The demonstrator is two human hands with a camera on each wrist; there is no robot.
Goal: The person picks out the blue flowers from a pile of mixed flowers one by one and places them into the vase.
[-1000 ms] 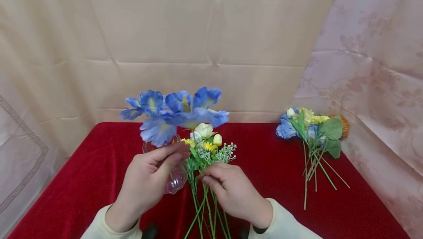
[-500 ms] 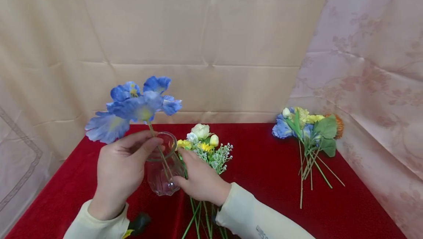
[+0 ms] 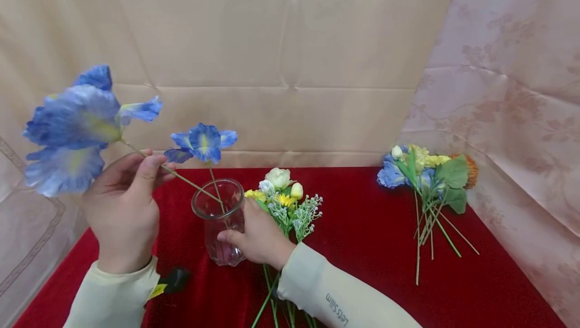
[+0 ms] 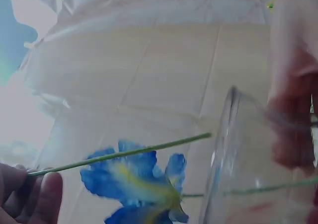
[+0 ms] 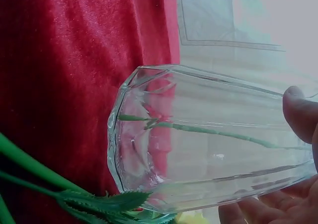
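The large blue flower (image 3: 81,121) is pinched by its stem (image 3: 190,182) in the left grip (image 3: 124,217), with thumb and fingers brought together on it. The bloom is held just beyond the grip, to the left and above, facing away from the vase (image 3: 215,240). From the other side of the grip, the stem is slanted down to the right, and its bare end is seen at the vase's mouth; in the left wrist view it is shown near the rim.

The vase is clasped round its side by the right grip (image 3: 263,240), the thumb being pressed on the near wall and the fingers wrapped on the far side. Whether its base is rested on the counter (image 3: 358,227) cannot be told. A small blue flower (image 3: 204,142) is held up by the vase, its stem reaching down inside and its bloom raised above the rim; in the right wrist view the stem's lower end is seen near the base.

A mixed bunch (image 3: 286,200) is laid just beside the vase, partly hidden by the right grip and sleeve (image 3: 312,277). A second bunch (image 3: 419,156) is laid well apart, at the right.
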